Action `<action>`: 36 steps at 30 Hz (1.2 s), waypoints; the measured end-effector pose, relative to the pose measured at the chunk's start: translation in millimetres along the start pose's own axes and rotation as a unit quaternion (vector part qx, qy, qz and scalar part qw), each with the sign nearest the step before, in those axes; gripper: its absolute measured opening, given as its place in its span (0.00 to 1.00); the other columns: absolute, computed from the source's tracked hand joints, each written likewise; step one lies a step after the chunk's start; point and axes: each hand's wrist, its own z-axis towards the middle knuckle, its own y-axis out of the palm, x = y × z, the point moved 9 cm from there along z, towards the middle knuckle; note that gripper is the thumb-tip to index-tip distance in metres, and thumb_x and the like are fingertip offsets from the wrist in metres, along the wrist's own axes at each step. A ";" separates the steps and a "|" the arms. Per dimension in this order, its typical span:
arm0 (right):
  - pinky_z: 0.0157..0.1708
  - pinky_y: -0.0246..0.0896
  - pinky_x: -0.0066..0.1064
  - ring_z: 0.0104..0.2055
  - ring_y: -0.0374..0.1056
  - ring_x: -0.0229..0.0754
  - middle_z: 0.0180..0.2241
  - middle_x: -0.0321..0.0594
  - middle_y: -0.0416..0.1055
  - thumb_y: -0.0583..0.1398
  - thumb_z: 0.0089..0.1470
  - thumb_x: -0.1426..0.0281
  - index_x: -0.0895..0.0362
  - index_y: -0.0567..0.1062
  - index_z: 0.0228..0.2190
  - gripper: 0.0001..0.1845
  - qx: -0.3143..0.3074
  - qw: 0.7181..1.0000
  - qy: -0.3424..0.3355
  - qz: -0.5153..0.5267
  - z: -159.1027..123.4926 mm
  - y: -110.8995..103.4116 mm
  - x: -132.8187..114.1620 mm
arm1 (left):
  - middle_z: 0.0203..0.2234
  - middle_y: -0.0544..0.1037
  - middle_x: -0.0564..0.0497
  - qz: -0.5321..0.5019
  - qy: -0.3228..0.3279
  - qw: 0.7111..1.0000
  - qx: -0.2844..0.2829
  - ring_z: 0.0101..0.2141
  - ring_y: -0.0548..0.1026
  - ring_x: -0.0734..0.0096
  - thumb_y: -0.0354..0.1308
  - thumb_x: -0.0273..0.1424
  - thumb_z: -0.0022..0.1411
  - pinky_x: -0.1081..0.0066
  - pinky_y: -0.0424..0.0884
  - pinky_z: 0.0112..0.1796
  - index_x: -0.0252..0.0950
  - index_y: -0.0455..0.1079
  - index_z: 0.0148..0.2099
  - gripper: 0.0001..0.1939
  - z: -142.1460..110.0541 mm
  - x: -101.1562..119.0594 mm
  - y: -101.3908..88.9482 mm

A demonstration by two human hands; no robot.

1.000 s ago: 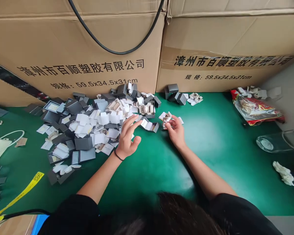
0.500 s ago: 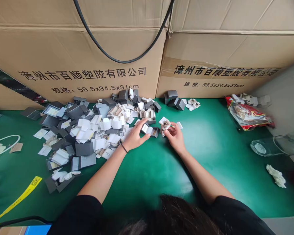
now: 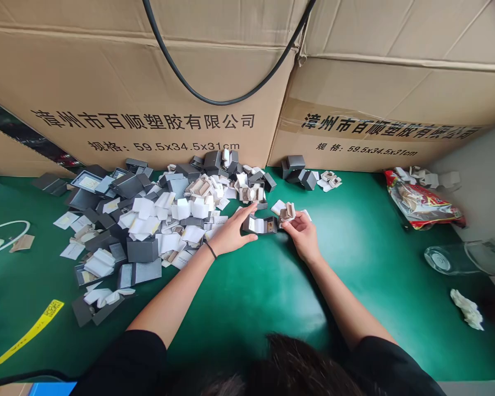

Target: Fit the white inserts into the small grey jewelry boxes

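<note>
My right hand (image 3: 303,236) is closed on a small beige box insert (image 3: 287,212), held just above the green tabletop. Beside it lies an opened small dark grey box (image 3: 266,225) with a white lining in its lid. My left hand (image 3: 233,230) hovers at this box's left side, thumb and fingers apart, with nothing in it. White card pieces (image 3: 278,207) lie behind the insert. To the left spreads a heap of grey boxes (image 3: 143,250), white cards (image 3: 142,223) and beige inserts (image 3: 204,188).
Large cardboard cartons (image 3: 160,82) wall off the back, with a black cable (image 3: 214,102) hanging before them. A few grey boxes (image 3: 299,173) stand back right. Farther right are a red plastic bag (image 3: 421,201), a clear glass (image 3: 445,259) and crumpled tissue (image 3: 467,309).
The insert in my right hand has been turned, its hollow side showing differently. My left hand stays open by the grey box. The whole view has shifted slightly.
</note>
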 end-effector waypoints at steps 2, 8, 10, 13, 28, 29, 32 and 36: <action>0.46 0.66 0.40 0.39 0.70 0.41 0.40 0.40 0.73 0.68 0.39 0.63 0.54 0.69 0.36 0.21 0.003 1.000 -0.001 0.005 0.9 -0.9 -1.0 | 0.55 0.66 0.50 -0.007 -0.017 1.000 -0.001 0.55 0.65 0.59 0.59 0.30 0.55 0.61 0.62 0.55 0.49 0.44 0.66 0.41 0.7 -3.0 0.2; 0.49 0.65 0.41 0.45 0.70 0.42 0.44 0.40 0.72 0.68 0.40 0.65 0.53 0.69 0.40 0.24 0.000 1.000 -0.019 0.011 1.8 1.3 -4.4 | 0.55 0.64 0.42 -0.125 -0.022 0.987 0.101 0.47 0.71 0.64 0.61 0.30 0.54 0.63 0.69 0.48 0.46 0.29 0.67 0.51 1.3 -11.1 -12.8; 0.51 0.64 0.41 0.47 0.69 0.44 0.45 0.40 0.72 0.68 0.41 0.64 0.53 0.69 0.43 0.25 -0.005 1.000 -0.025 0.000 1.1 3.2 -5.1 | 0.55 0.65 0.41 -0.132 -0.019 0.985 0.114 0.48 0.71 0.63 0.61 0.30 0.54 0.63 0.69 0.48 0.45 0.29 0.68 0.50 0.9 -10.9 -13.8; 0.49 0.65 0.41 0.46 0.70 0.45 0.45 0.42 0.72 0.66 0.43 0.62 0.53 0.69 0.44 0.25 -0.026 0.999 -0.033 -0.032 -1.1 8.4 -4.7 | 0.55 0.66 0.42 -0.122 -0.019 0.987 0.106 0.51 0.69 0.61 0.60 0.31 0.56 0.62 0.68 0.50 0.46 0.30 0.68 0.48 0.4 -8.9 -12.6; 0.47 0.64 0.40 0.46 0.68 0.45 0.42 0.41 0.73 0.61 0.51 0.63 0.52 0.71 0.41 0.15 -0.075 0.920 -0.234 -0.304 -24.1 38.4 -37.9 | 0.62 0.57 0.52 -0.052 0.017 0.998 0.032 0.58 0.63 0.63 0.53 0.33 0.61 0.65 0.63 0.55 0.49 0.37 0.67 0.38 0.0 0.5 -0.7; 0.47 0.64 0.40 0.47 0.68 0.45 0.42 0.41 0.73 0.61 0.51 0.63 0.52 0.71 0.41 0.14 -0.081 0.917 -0.243 -0.306 -24.8 40.3 -38.6 | 0.62 0.57 0.52 -0.050 0.021 0.998 0.030 0.58 0.63 0.63 0.53 0.33 0.61 0.65 0.63 0.55 0.49 0.38 0.67 0.38 0.0 0.8 -0.3; 0.47 0.65 0.41 0.47 0.68 0.46 0.43 0.42 0.72 0.60 0.52 0.64 0.51 0.71 0.41 0.13 -0.094 0.906 -0.263 -0.319 -26.2 44.9 -40.0 | 0.62 0.58 0.51 -0.052 0.027 0.998 0.031 0.57 0.64 0.63 0.53 0.32 0.61 0.64 0.64 0.54 0.48 0.40 0.67 0.36 -0.3 1.6 -0.4; 0.45 0.65 0.43 0.47 0.67 0.47 0.43 0.43 0.72 0.58 0.54 0.65 0.51 0.71 0.42 0.12 -0.108 0.895 -0.260 -0.346 -25.6 49.5 -39.7 | 0.61 0.59 0.50 -0.061 0.029 0.997 0.032 0.57 0.64 0.63 0.53 0.31 0.61 0.65 0.65 0.53 0.48 0.41 0.67 0.36 -0.5 2.5 -1.0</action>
